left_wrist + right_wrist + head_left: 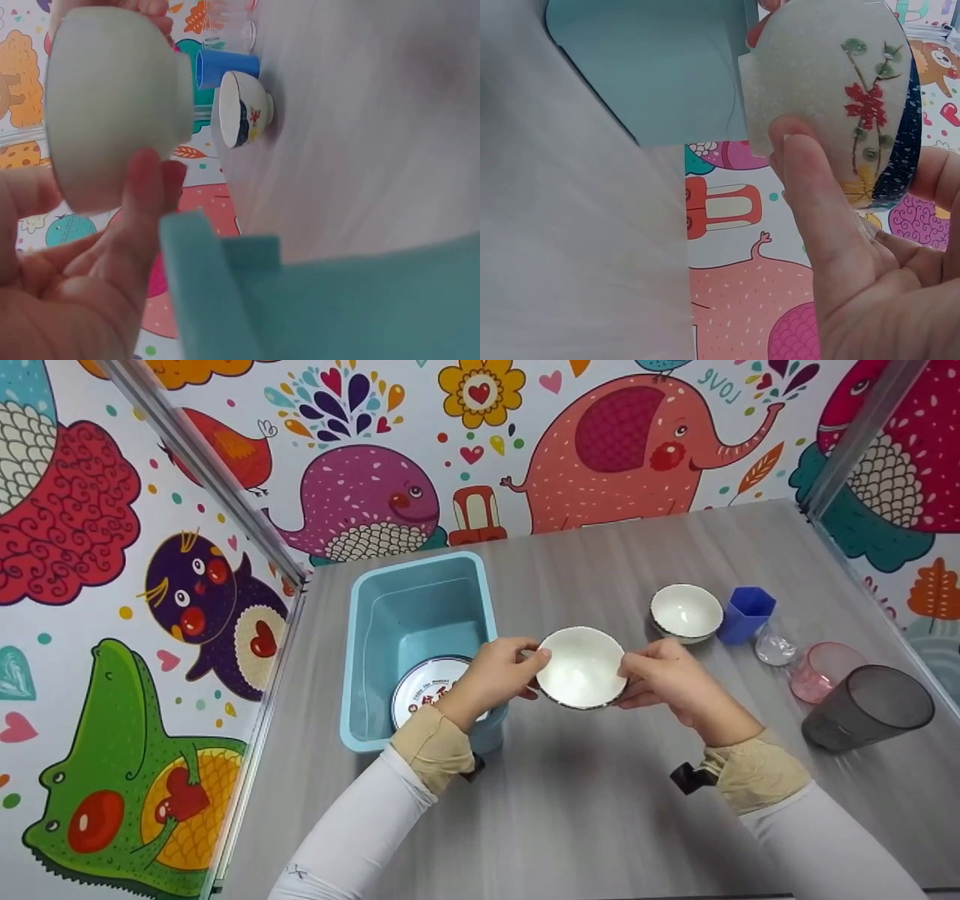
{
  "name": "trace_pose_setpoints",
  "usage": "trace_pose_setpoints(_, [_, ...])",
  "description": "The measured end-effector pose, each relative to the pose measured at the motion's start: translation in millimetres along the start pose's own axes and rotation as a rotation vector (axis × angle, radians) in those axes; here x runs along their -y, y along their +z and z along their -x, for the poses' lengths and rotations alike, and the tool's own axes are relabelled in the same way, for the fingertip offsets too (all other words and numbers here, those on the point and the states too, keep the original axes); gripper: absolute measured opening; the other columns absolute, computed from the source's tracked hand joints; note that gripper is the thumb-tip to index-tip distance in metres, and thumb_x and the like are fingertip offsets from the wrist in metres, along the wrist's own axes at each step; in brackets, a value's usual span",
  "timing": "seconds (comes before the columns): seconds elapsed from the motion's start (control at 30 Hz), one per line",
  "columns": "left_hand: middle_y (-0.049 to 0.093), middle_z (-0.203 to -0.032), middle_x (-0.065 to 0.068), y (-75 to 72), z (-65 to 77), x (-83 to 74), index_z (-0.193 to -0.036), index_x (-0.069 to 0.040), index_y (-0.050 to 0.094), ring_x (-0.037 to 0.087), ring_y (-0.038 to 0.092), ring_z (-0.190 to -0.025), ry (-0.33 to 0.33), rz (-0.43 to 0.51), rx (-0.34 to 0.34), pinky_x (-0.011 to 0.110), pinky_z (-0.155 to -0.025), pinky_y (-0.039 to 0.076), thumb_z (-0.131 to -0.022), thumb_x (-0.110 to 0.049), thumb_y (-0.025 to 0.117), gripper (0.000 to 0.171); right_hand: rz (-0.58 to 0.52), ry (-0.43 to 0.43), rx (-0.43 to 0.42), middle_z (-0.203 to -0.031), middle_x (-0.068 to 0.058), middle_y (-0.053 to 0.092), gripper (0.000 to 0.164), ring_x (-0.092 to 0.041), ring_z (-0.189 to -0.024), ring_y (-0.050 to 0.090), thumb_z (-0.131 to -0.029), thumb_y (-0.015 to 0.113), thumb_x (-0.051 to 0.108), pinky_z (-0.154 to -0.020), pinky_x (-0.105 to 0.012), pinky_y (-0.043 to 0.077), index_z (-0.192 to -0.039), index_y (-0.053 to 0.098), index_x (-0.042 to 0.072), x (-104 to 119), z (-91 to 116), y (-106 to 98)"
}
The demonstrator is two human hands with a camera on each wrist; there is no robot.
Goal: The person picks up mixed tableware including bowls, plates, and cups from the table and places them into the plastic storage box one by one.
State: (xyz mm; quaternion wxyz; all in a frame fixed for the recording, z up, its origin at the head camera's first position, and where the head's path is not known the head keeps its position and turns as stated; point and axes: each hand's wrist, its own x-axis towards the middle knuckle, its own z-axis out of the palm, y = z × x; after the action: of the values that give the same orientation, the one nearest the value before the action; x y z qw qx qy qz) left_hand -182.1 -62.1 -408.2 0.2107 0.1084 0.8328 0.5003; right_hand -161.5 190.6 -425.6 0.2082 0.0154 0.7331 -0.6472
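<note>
Between both hands a white bowl (582, 667) with a dark rim is held up off the table, its inside facing up. My left hand (499, 671) pinches its left edge, thumb at the rim and fingers beneath. On the opposite edge my right hand (671, 682) pinches it the same way. In the right wrist view the bowl (832, 90) shows red flowers, green leaves and a dark blue band on its outside. Just left of the bowl stands a blue plastic tub (420, 562), holding a white lidded or plate-like round item (427, 682) with red print, partly hidden by the left arm.
A second white bowl (686, 611) stands at the right, beside a blue hexagonal cup (747, 615). Nearer lie a small clear glass (775, 647), a pink glass (825, 671) and a tall grey tumbler (866, 709). Patterned walls bound the grey table (585, 817).
</note>
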Motion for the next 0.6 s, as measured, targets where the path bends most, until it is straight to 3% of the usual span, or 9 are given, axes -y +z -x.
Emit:
trace_pose_setpoints(0.2, [0.072, -0.11, 0.021, 4.8, 0.0, 1.5, -0.128, 0.002, 0.065, 0.023, 0.075, -0.082, 0.044, 0.04, -0.002, 0.035, -0.073, 0.063, -0.105, -0.018, 0.051, 0.034, 0.002, -0.017, 0.015, -0.074, -0.009, 0.073, 0.024, -0.017, -0.068, 0.074, -0.088, 0.051, 0.005, -0.068, -0.036, 0.063, -0.095, 0.062, -0.015, 2.2, 2.3, 3.1])
trace_pose_setpoints(0.6, [0.072, -0.109, 0.023, 4.4, -0.3, 2.8, -0.125, 0.005, 0.066, 0.025, 0.076, -0.082, 0.003, 0.082, 0.0, 0.032, -0.071, 0.063, -0.105, -0.013, 0.049, 0.032, -0.029, -0.032, 0.06, -0.076, -0.008, 0.074, 0.019, -0.018, -0.071, 0.075, -0.091, 0.055, 0.004, -0.071, -0.037, 0.063, -0.094, 0.065, -0.011, 1.2, 7.1, 3.6])
